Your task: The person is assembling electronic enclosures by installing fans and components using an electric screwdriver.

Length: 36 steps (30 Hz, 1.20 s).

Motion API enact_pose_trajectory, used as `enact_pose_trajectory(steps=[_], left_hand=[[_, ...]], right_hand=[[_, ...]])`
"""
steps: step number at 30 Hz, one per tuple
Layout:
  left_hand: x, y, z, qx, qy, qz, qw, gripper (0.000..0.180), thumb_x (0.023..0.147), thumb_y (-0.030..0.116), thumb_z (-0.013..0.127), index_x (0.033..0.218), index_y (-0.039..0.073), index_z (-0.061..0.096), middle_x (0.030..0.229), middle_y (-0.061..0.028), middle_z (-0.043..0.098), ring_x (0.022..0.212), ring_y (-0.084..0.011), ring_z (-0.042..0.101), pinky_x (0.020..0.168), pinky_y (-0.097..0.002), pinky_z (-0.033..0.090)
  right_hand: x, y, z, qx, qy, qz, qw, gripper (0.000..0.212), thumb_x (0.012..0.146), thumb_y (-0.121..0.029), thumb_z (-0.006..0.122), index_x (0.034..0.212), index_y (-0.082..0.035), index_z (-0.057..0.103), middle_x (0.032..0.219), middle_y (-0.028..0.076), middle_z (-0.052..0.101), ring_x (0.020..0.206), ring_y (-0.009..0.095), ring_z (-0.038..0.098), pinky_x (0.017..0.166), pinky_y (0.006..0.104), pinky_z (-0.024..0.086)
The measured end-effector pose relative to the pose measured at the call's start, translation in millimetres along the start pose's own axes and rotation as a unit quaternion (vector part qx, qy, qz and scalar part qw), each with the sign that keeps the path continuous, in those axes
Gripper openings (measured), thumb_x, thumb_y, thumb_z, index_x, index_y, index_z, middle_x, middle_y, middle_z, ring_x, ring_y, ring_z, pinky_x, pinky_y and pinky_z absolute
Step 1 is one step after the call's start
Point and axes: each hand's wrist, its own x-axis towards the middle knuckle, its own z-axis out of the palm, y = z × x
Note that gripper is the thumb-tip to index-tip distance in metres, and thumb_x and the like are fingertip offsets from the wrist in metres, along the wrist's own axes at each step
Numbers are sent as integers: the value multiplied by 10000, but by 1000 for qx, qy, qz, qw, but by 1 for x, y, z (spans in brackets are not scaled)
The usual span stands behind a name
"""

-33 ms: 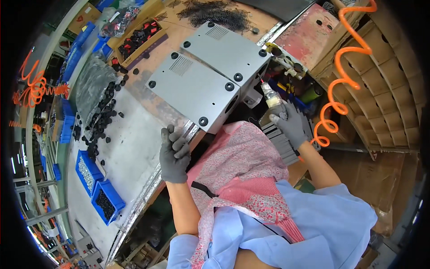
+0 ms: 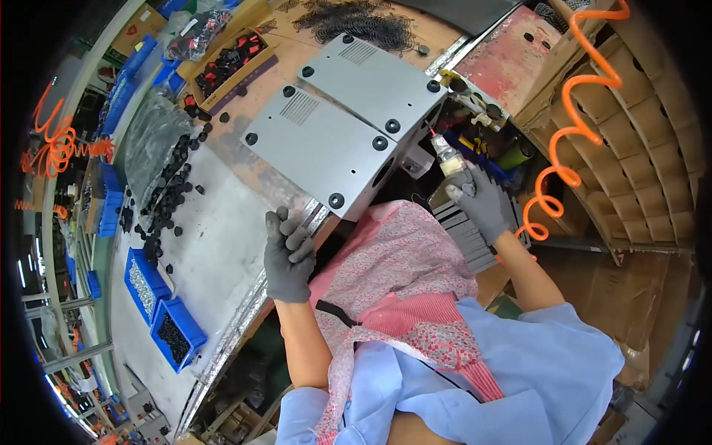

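Note:
My right hand (image 2: 480, 204), in a grey glove, grips a power screwdriver (image 2: 449, 159) with a thin bit tipped red. The bit points up and left, close to the end of the cases. My left hand (image 2: 289, 256), also gloved, hovers by the table's front edge with its fingers curled in; whether they pinch anything small is hidden. Beyond it lie two grey metal cases side by side, the near case (image 2: 311, 152) and the far case (image 2: 374, 85). Each shows black round feet at its corners and a patch of vent slots.
An orange coiled hose (image 2: 569, 133) hangs at the right, before a cardboard divider box (image 2: 630, 148). Loose black feet (image 2: 174, 189) lie scattered on the table. Two blue bins (image 2: 178, 334) hold small silver and black parts. A carton (image 2: 231, 68) holds red-and-black parts.
The orange coiled hose has swung slightly to the right. Both hands keep their places.

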Motion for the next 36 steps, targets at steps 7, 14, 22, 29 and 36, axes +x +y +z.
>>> enact_pose_trajectory(steps=[7, 14, 22, 29, 36], left_hand=[[-3, -2, 12, 107, 106, 61, 987, 372, 938, 190, 549, 1267, 39, 464, 892, -21, 567, 637, -70, 467, 452, -146, 356], [-2, -11, 20, 159, 81, 53, 982, 348, 945, 121, 507, 1281, 48, 451, 982, -45, 552, 651, -50, 439, 472, -130, 350], [-21, -3, 20, 150, 99, 46, 983, 258, 976, 255, 482, 1152, 67, 498, 755, 18, 535, 501, -46, 386, 347, -143, 285], [-17, -10, 28, 198, 95, 10, 975, 312, 943, 390, 523, 1023, 89, 528, 650, 47, 474, 451, -40, 360, 340, -156, 257], [-12, -17, 22, 171, 121, 11, 978, 290, 969, 370, 480, 959, 82, 515, 627, 49, 434, 447, -39, 333, 324, -154, 264]], right_hand=[[23, 16, -7, -248, 2, -95, 964, 677, 825, -406, 654, 1401, -176, 383, 924, 100, 654, 766, 269, 619, 693, 377, 481], [29, 15, -13, -201, -38, -27, 978, 665, 845, -435, 624, 1406, -180, 374, 1006, 151, 653, 873, 265, 648, 755, 358, 493], [-29, -13, 1, -75, -106, 22, 991, 691, 815, -318, 687, 1396, -102, 381, 965, 128, 655, 837, 204, 634, 772, 302, 481], [-37, -9, 19, -76, -128, 28, 989, 671, 820, -397, 654, 1379, -141, 387, 935, 156, 647, 825, 294, 644, 735, 344, 489], [-31, -4, 24, -107, -106, -16, 988, 698, 807, -417, 675, 1381, -141, 388, 948, 152, 651, 824, 292, 652, 727, 349, 497]])
